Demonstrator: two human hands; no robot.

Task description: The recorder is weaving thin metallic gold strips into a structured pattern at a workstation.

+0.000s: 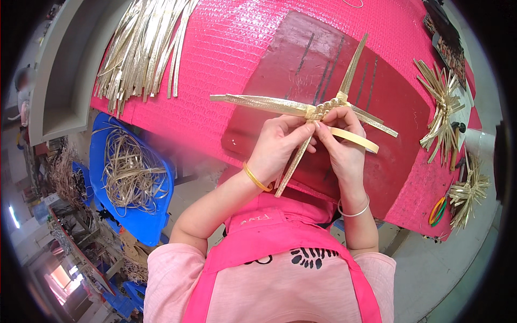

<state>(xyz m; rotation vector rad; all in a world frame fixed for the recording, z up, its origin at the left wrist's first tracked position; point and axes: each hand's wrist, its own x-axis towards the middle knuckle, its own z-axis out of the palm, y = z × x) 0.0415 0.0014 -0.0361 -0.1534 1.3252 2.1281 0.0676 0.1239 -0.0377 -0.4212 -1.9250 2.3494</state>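
Note:
Over a dark red board hangs a small braided piece of gold strips (326, 108), its long loose ends sticking out several ways. Pale yellow tape (311, 112) wraps it near two of its corners. My left hand (280, 142) is closed, thumb and forefinger pinching its lower left edge. From the other side my right hand (344, 148) grips the braid, the thumb tip close to the left thumb. A roll of pale yellow masking tape (360, 141) sits in the right hand and juts out to the right. What the curled fingers touch underneath is hidden.
The dark red board (269, 70) with black lines lies on a pink-covered table (226, 48). Bundled gold strips (145, 48) lie at the far left. Tied gold bunches (444, 107) and coloured rings (437, 211) are at right. A blue bin (142, 223) holds loose strips at left.

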